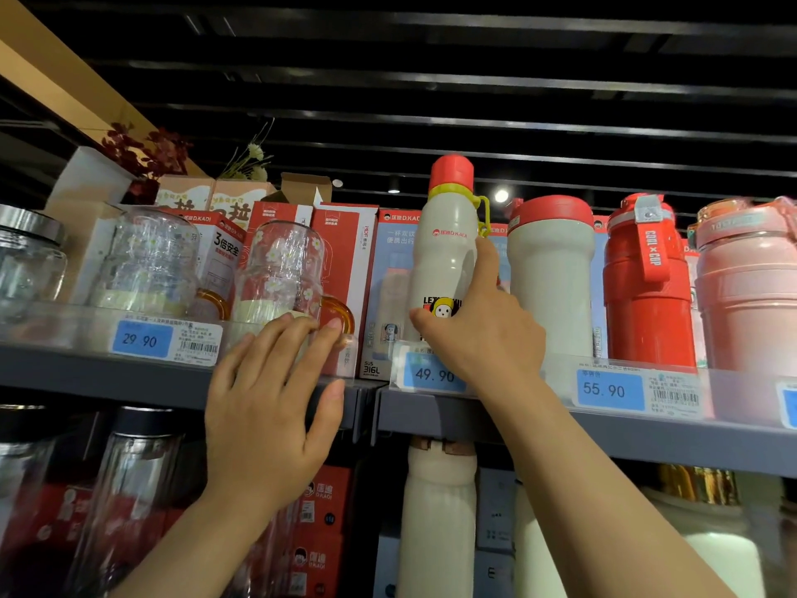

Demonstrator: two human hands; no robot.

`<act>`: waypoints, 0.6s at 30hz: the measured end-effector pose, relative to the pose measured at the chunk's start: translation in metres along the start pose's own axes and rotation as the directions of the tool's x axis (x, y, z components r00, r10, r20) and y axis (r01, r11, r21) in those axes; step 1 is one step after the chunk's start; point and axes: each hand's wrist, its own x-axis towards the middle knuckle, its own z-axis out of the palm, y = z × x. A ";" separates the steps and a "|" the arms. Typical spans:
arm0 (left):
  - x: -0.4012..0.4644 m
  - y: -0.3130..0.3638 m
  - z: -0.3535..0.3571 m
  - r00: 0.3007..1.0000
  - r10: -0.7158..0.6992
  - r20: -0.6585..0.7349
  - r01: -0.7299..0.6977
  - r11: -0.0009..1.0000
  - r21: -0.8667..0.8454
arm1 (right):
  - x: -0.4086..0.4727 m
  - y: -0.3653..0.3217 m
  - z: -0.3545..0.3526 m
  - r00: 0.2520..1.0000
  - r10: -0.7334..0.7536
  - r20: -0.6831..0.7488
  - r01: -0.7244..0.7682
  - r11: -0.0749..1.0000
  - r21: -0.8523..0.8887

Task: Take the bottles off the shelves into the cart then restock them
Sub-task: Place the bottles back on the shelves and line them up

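right hand (pixel 478 334) grips one cream bottle (pixel 446 252)

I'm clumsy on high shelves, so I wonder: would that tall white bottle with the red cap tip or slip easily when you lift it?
The white bottle is tall and narrow, so a sideways nudge would probably tip it. Its smooth, glossy body looks somewhat slippery; the right hand grips it low down. It looks rigid and probably empty, so likely light.
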 end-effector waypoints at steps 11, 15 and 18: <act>0.000 0.000 0.000 1.000 -0.009 0.014 0.009 1.000 -0.006 | 0.000 -0.001 0.005 0.997 0.032 -0.075 -0.033 0.999 -0.015; 0.000 -0.001 -0.003 0.999 -0.006 0.040 0.006 1.000 0.010 | 0.002 0.000 0.006 0.996 0.033 -0.087 -0.036 0.999 -0.035; -0.001 0.000 -0.004 0.997 -0.011 0.070 0.010 1.000 0.019 | 0.004 -0.002 0.004 0.997 0.055 -0.055 -0.056 0.998 -0.017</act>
